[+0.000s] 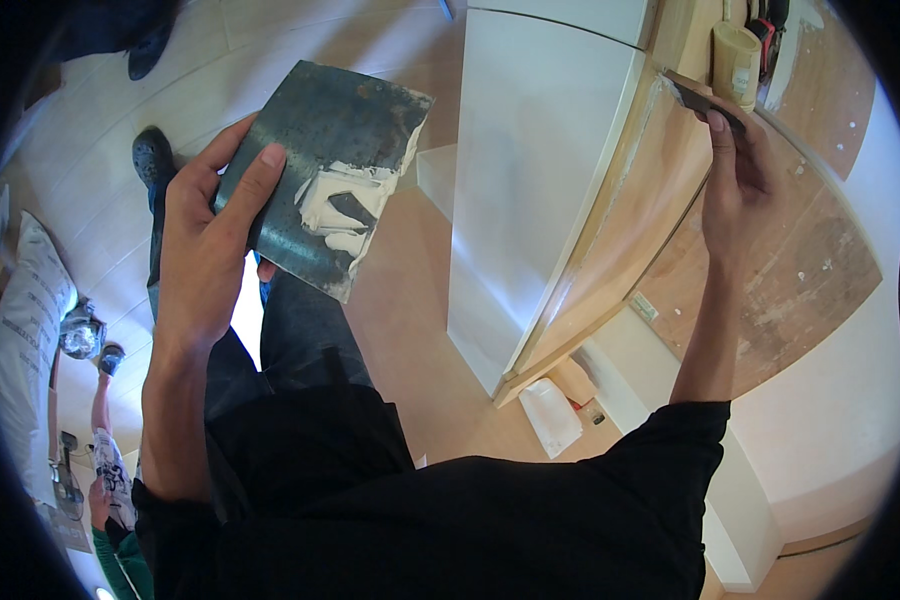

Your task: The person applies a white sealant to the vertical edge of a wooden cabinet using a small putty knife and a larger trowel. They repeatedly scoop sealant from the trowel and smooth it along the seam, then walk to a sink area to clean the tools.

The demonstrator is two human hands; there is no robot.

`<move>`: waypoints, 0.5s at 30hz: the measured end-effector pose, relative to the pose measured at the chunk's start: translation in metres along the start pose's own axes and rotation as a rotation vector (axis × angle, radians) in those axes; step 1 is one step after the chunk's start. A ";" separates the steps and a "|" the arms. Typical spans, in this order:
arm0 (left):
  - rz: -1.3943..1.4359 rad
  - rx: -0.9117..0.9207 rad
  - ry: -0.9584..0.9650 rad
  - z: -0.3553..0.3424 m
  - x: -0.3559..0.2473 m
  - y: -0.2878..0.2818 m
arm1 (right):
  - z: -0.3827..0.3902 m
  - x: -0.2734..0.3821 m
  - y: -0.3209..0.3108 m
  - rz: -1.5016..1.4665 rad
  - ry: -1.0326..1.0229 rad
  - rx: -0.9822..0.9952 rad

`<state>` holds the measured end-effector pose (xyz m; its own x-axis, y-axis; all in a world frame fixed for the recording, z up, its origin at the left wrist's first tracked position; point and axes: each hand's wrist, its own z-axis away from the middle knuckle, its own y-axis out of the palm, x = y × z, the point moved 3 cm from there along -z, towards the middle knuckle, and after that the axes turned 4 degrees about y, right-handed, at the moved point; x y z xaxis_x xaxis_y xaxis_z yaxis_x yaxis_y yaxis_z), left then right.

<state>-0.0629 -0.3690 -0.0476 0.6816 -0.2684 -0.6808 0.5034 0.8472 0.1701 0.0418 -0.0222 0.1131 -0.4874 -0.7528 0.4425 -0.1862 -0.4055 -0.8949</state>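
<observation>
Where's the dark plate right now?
In the head view, upper left of centre: the plate is in the left hand, white paste on it.

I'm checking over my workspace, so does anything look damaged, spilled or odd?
The metal plate in the left hand has brownish marks near its top edge and ragged white paste along its right edge, so it looks worn. The brown board at right carries pale specks, perhaps splatter.
</observation>
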 end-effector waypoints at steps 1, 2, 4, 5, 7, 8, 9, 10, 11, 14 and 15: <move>0.019 0.014 0.006 0.000 0.000 0.000 | 0.000 -0.001 0.000 -0.016 0.009 0.001; 0.016 0.019 0.006 0.001 -0.001 0.000 | -0.001 -0.001 0.000 -0.033 0.006 0.016; 0.014 0.020 0.004 0.002 -0.001 0.001 | 0.000 -0.004 -0.002 -0.023 0.049 0.031; 0.013 0.016 0.003 0.002 -0.001 0.001 | 0.001 -0.004 -0.002 -0.028 0.059 0.060; 0.009 0.011 0.005 0.002 -0.002 0.002 | 0.005 -0.004 -0.003 -0.033 0.107 0.103; 0.004 0.008 0.007 0.002 -0.003 0.003 | 0.008 -0.004 -0.005 -0.015 0.129 0.113; -0.023 -0.005 0.010 0.002 -0.004 0.003 | 0.011 -0.003 -0.006 -0.002 0.166 0.124; -0.001 0.000 0.006 0.002 -0.004 0.004 | 0.013 -0.002 -0.008 0.008 0.208 0.120; -0.001 -0.005 0.004 0.002 -0.005 0.004 | 0.015 -0.001 -0.008 -0.028 0.204 0.110; 0.013 0.030 -0.006 0.003 -0.007 0.002 | 0.015 0.004 -0.010 -0.081 0.199 0.053; 0.016 0.052 0.010 0.003 -0.007 0.002 | 0.014 0.005 -0.011 -0.056 0.192 0.046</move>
<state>-0.0654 -0.3662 -0.0402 0.6844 -0.2502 -0.6848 0.5196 0.8263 0.2174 0.0528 -0.0288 0.1261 -0.6318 -0.6178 0.4682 -0.1803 -0.4703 -0.8639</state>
